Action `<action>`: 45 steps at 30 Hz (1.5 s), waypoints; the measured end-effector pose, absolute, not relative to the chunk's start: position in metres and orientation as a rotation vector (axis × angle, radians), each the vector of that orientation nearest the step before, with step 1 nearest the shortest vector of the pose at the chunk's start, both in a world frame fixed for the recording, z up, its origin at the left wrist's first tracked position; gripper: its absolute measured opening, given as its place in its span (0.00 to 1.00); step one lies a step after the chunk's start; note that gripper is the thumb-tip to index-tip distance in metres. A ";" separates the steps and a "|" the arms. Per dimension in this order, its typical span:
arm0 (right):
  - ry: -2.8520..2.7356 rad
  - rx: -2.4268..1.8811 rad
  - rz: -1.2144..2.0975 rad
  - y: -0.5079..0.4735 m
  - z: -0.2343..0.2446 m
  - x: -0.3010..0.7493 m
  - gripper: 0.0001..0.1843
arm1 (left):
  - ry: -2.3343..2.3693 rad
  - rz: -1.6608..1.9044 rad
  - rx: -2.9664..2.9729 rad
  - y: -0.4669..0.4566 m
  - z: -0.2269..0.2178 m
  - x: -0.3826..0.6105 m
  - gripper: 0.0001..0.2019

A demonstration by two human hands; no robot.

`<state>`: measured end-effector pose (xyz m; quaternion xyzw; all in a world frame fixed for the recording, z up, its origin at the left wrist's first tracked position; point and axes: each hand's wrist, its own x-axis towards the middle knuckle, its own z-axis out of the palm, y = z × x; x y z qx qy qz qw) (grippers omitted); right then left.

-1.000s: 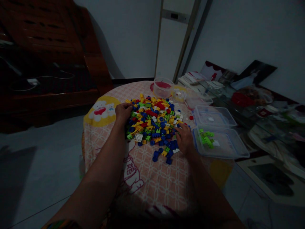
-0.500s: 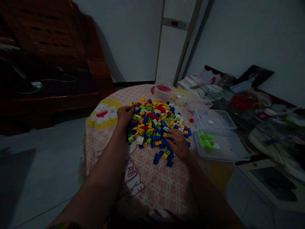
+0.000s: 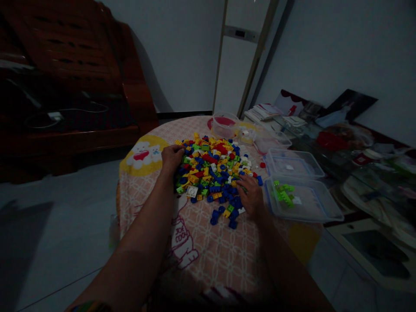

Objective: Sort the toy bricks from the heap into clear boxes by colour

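A broad heap of small plastic building bricks (image 3: 211, 167) in yellow, blue, green, red and white covers the middle of the round table. At the heap's left edge rests my left hand (image 3: 172, 159), its fingers curled in and whatever they hold hidden. My right hand (image 3: 251, 197) lies at the right edge, fingers stretched over the bricks and somewhat apart, with no brick clearly gripped. In front of the heap, a few blue bricks (image 3: 232, 223) and a yellow one (image 3: 226, 213) lie near my right hand.
Right of the heap, a clear plastic box (image 3: 312, 212) holds bright green bricks (image 3: 284, 195). Behind it sits another clear tray (image 3: 302, 157) with a small white piece. A round clear tub (image 3: 225, 125) stands at the back. A cluttered glass-topped table (image 3: 305, 134) adjoins on the right.
My right hand has slid a little to the right along the heap's edge. My left hand keeps its place by the heap. The view has shifted slightly.
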<state>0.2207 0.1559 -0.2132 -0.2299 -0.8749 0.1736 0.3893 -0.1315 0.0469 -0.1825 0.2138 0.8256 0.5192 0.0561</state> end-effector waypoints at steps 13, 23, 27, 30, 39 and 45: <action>-2.178 -0.570 0.403 0.157 -0.210 0.223 0.12 | 2.586 1.841 0.575 0.033 -0.160 -0.131 0.20; -2.355 -0.615 0.312 0.156 -0.213 0.223 0.20 | 2.605 1.450 0.586 0.028 -0.181 -0.143 0.21; -2.439 -0.644 0.300 0.151 -0.214 0.220 0.23 | 2.559 1.412 0.688 0.036 -0.180 -0.137 0.22; -2.433 -0.605 0.340 0.149 -0.212 0.219 0.19 | 2.573 1.387 0.754 0.038 -0.176 -0.133 0.22; -2.449 -0.574 0.344 0.137 -0.207 0.214 0.20 | 2.586 1.393 0.712 0.039 -0.174 -0.131 0.22; -2.391 -0.649 0.330 0.136 -0.207 0.215 0.20 | 2.556 1.412 0.698 0.039 -0.178 -0.134 0.22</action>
